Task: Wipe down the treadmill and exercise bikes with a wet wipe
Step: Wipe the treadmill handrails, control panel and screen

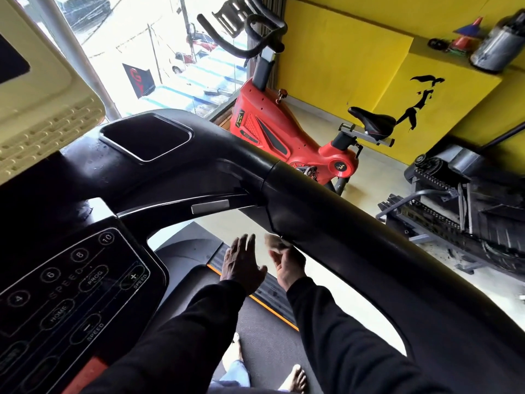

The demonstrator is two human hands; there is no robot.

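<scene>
Your right hand (287, 264) is pinching the wet wipe (274, 240) against the treadmill rail (355, 223) at one o'clock to rub it; your left hand (241, 261) is hanging spread, helping nothing.

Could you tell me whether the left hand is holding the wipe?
No, the left hand is open and holds nothing; the wipe is in the right hand.

the treadmill control panel (71, 297) at the lower left of the frame carries round keys numbered 4, 6, 8 and 10 along the word "speed", oval keys reading "prog" and "home", and "+ speed" and "- speed" keys. other markings are too blurred to read.
</scene>
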